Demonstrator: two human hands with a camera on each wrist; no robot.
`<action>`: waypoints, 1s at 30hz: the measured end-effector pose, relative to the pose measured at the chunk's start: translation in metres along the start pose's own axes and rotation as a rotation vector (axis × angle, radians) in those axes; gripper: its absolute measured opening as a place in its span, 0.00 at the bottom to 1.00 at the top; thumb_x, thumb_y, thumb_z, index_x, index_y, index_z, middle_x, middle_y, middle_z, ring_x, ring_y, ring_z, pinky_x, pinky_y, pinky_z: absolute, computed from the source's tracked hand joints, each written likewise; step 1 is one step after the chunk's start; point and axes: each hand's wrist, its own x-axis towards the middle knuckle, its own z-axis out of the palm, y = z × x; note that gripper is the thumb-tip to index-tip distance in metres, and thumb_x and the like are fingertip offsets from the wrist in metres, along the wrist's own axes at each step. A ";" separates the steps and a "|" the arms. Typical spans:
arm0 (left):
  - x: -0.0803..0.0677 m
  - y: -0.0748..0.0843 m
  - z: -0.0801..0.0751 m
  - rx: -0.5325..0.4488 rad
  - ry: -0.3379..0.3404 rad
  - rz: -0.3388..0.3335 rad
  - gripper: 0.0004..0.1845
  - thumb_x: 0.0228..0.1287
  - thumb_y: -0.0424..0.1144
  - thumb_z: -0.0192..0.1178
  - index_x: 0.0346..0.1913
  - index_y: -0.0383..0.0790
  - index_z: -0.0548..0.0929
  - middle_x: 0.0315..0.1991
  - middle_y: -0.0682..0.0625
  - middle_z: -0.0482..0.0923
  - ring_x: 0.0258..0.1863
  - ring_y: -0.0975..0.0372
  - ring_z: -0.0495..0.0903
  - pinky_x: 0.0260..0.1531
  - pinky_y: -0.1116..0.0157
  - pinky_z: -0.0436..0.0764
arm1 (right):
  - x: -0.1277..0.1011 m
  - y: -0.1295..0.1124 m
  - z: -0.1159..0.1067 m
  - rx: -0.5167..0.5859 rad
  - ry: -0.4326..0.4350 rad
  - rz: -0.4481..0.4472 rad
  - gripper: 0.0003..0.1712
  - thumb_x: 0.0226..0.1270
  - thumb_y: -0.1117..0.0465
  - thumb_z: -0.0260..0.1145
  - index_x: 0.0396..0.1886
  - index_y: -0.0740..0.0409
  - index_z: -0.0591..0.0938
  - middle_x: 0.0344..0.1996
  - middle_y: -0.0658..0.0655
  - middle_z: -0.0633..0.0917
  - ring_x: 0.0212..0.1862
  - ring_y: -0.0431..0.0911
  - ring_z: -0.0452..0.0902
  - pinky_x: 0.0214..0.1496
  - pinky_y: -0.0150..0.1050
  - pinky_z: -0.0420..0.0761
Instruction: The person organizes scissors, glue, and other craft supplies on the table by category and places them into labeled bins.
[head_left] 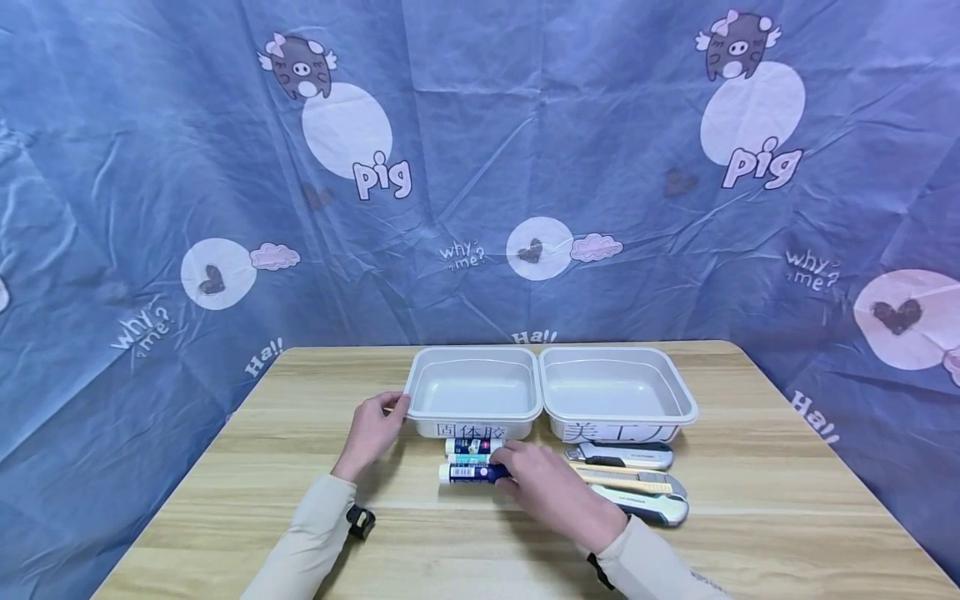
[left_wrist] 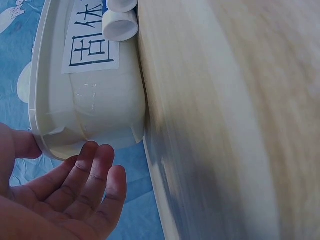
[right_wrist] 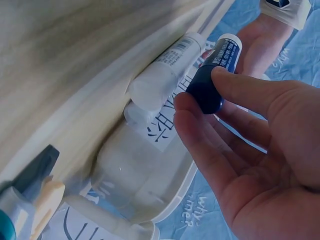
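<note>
My right hand point(head_left: 551, 492) pinches a dark blue glue stick point(right_wrist: 202, 90) with a white end between thumb and fingers. In the right wrist view, it is lifted off the table beside a white glue stick point(right_wrist: 162, 72). Another dark glue stick point(head_left: 467, 447) and a teal-and-white one point(head_left: 459, 458) lie at the front of the left white plastic box point(head_left: 427, 427). That box carries a paper label with Chinese characters. At its left corner, my left hand point(left_wrist: 82, 195) holds the rim, thumb on top and fingertips under it against the outer wall.
A second labelled white box point(head_left: 618, 417) stands against the first on the right. In front of it lie utility knives: two grey-and-white ones point(head_left: 641, 457) point(head_left: 641, 502) and a yellow one point(head_left: 626, 479). Behind the wooden table point(head_left: 420, 542) hangs a blue printed cloth point(head_left: 465, 167).
</note>
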 end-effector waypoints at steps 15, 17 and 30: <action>-0.001 0.001 0.000 -0.018 -0.011 -0.001 0.18 0.75 0.39 0.58 0.56 0.28 0.84 0.39 0.42 0.87 0.36 0.53 0.86 0.33 0.67 0.80 | 0.001 0.006 -0.007 0.024 0.044 0.048 0.13 0.59 0.63 0.78 0.44 0.57 0.88 0.40 0.50 0.86 0.40 0.44 0.86 0.42 0.35 0.86; -0.001 0.000 0.000 -0.026 -0.008 0.002 0.18 0.75 0.39 0.58 0.56 0.28 0.84 0.39 0.42 0.87 0.36 0.52 0.86 0.32 0.67 0.80 | 0.001 0.007 -0.007 0.019 0.056 0.051 0.14 0.59 0.62 0.78 0.44 0.57 0.88 0.40 0.50 0.87 0.40 0.44 0.86 0.42 0.36 0.86; 0.001 -0.001 0.000 -0.069 -0.011 0.023 0.21 0.76 0.38 0.57 0.65 0.31 0.78 0.39 0.40 0.87 0.36 0.47 0.88 0.33 0.68 0.79 | 0.004 0.017 -0.015 0.039 0.131 0.086 0.19 0.59 0.63 0.78 0.50 0.59 0.87 0.39 0.52 0.88 0.37 0.44 0.86 0.42 0.38 0.86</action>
